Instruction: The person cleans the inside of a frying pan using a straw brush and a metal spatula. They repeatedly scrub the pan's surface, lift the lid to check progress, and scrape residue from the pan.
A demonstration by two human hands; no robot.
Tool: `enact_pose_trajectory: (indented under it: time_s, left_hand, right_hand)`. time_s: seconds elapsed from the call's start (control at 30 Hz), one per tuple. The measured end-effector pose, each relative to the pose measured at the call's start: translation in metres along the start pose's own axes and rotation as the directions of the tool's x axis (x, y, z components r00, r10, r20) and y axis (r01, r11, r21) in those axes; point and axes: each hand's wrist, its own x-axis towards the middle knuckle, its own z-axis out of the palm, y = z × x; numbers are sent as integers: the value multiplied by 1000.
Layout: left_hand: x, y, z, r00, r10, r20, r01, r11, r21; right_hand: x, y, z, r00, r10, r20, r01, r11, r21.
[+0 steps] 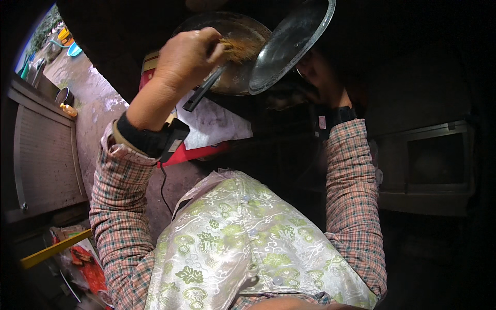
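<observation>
My left hand (190, 58) is closed around the bound end of a straw-coloured fibre brush (242, 50), whose bristles are over a round metal pan (232, 83). A dark handle (203, 91) with a hole in its end slants out from the pan, below my left hand. At the pan's right side, my right hand (319, 73) is in deep shadow behind a tilted clear lid with a pale rim (292, 46). The hand seems to be at the lid's far side, but its fingers and hold are too dark to make out.
Below the pan lies a pale sheet (217, 122) with a red edge. A small television (434, 159) stands at the right. At the left are a wooden cabinet (48, 155), a yellow bar (56, 248), and a paved yard (95, 100) with a blue basin (74, 49).
</observation>
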Motion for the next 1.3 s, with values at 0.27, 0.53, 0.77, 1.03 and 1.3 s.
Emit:
enact_pose_trajectory:
  time_s: [0.27,0.53,0.77,1.03,1.3]
  left_hand:
    - [-4,-29,-17,981,-139,136,104,967,235]
    - [-9,-55,-59,990,-104,95,135,892,-431]
    - [-5,0,-22,992,-120,39,113,707,-698]
    - [-8,-9,-24,995,-10,-101,14,999,35]
    - [4,-39,-34,983,-183,17,184,982,-34]
  right_hand:
    - [7,-3,5,997,-34,62,35,999,-12]
    - [-2,-23,31,967,254,-30,-253,967,39]
    - [3,-23,39,934,314,-169,-342,923,-177]
    - [-46,-38,53,999,-9,43,20,964,-265]
    - [-22,-15,24,973,-137,185,193,926,-326]
